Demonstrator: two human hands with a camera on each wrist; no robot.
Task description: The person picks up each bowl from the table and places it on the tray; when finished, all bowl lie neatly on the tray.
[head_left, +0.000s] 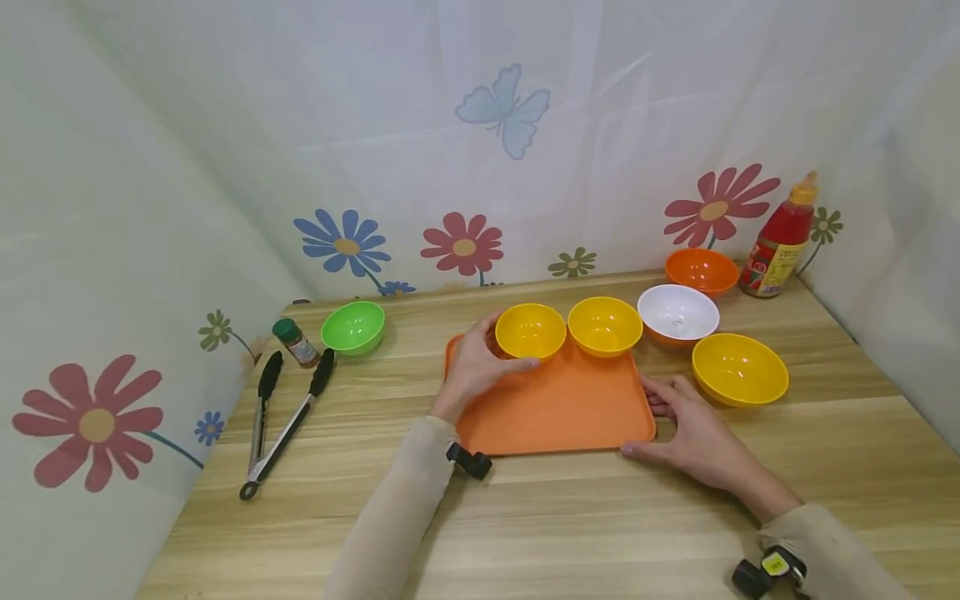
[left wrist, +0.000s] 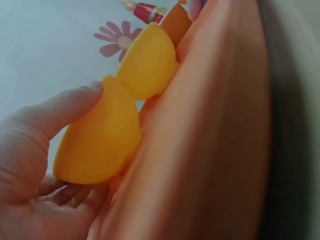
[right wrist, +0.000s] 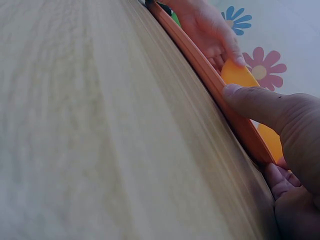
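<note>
An orange tray (head_left: 558, 408) lies on the wooden table. Two yellow bowls stand side by side along its far edge. My left hand (head_left: 477, 360) holds the left yellow bowl (head_left: 531, 332), thumb on its near side and fingers on its outer side, as the left wrist view shows. The right yellow bowl (head_left: 604, 326) is untouched. With my right hand (head_left: 693, 437) I grip the tray's right end: the thumb (right wrist: 250, 102) lies against the front edge and the fingers curl at the right side. Part of those fingers is hidden.
Right of the tray are a white bowl (head_left: 678, 313), another yellow bowl (head_left: 739, 370), an orange bowl (head_left: 702, 272) and a red sauce bottle (head_left: 776, 246). Farther left stand a green bowl (head_left: 354, 327), a green-capped jar (head_left: 296, 342) and spread tongs (head_left: 281, 437). Flowered curtain rises behind.
</note>
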